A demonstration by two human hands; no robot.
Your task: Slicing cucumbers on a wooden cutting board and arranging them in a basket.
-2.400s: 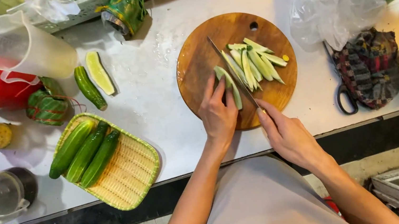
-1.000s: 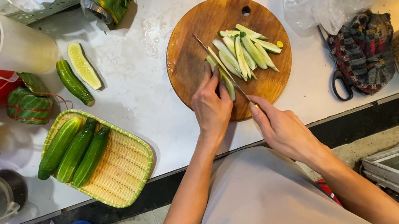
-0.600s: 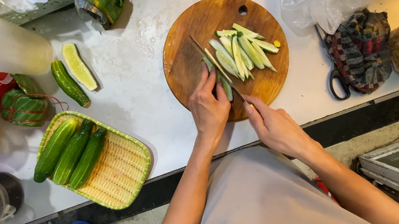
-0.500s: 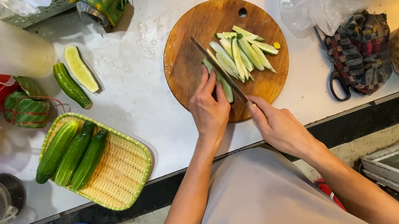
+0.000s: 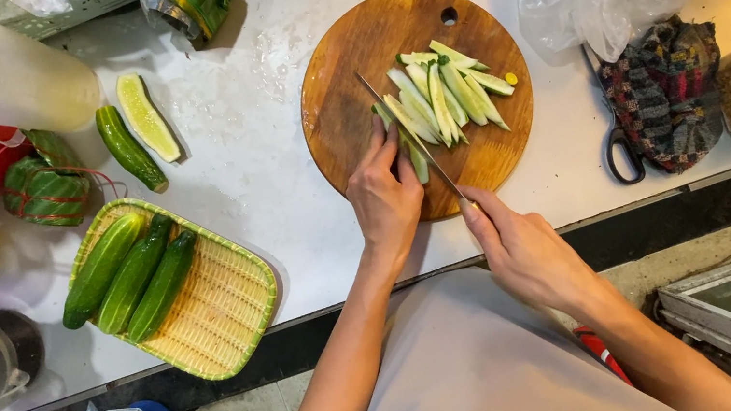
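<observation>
Slicing a cucumber piece (image 5: 417, 160) lengthwise on the round wooden cutting board (image 5: 347, 91), which sits toward the near edge of the white bench (image 5: 263, 173). The left hand (image 5: 384, 198) presses down on the piece with fingers together, just beside the blade. The right hand (image 5: 524, 249) is closed round the handle of the knife (image 5: 408, 135), whose tip points toward the far side of the board. To do this cut well, I judge the left fingertips should stay curled back from the edge and the blade should run straight along the piece. Finished cucumber strips (image 5: 451, 94) lie piled just right of the blade; keeping them apart from the cut leaves room.
</observation>
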